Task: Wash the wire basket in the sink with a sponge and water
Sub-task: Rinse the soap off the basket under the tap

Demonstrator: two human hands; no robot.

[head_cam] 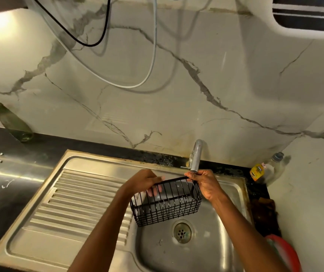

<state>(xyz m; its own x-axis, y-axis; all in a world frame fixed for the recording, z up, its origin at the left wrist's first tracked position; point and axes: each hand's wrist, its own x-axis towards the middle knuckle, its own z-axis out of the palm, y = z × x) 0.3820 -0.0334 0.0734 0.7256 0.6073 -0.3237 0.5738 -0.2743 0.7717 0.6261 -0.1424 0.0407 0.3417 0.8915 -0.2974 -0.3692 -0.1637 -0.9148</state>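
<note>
A black wire basket [167, 203] hangs over the steel sink bowl [212, 250], tilted, just below the tap spout [196, 156]. My left hand [145, 182] grips its far left rim, fingers showing through the wires. My right hand [206, 184] holds the far right rim, close under the spout. I see no water running from the tap. No sponge is in view. The drain [182, 232] lies below the basket.
The ribbed draining board [74, 209] lies left of the bowl. A green bottle [10, 122] leans on the marble wall at the back left. A clear bottle with a yellow label [263, 169] stands right of the tap. Something red [286, 252] sits at the right edge.
</note>
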